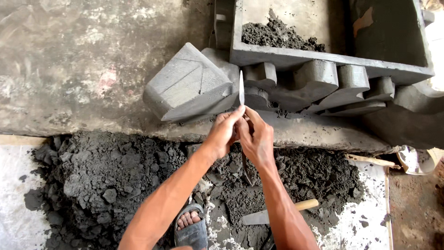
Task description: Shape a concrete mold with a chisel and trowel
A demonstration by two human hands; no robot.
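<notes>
Both hands meet at the middle of the view around a thin metal blade [241, 88] that points up. My left hand [224, 132] pinches the blade near its lower part; my right hand [257, 136] grips the lower end, which runs down out of the hands. The blade tip stands against a grey carved cement ornament [189, 83] with scored lines, beside rounded scroll shapes [319, 81].
A cement trough [323, 58] above holds a heap of dark mortar [277, 34]. A pile of dark crumbled mortar [106, 180] covers the ground below. A trowel with a wooden handle [307, 204] lies on it. My sandalled foot [189, 227] shows at the bottom.
</notes>
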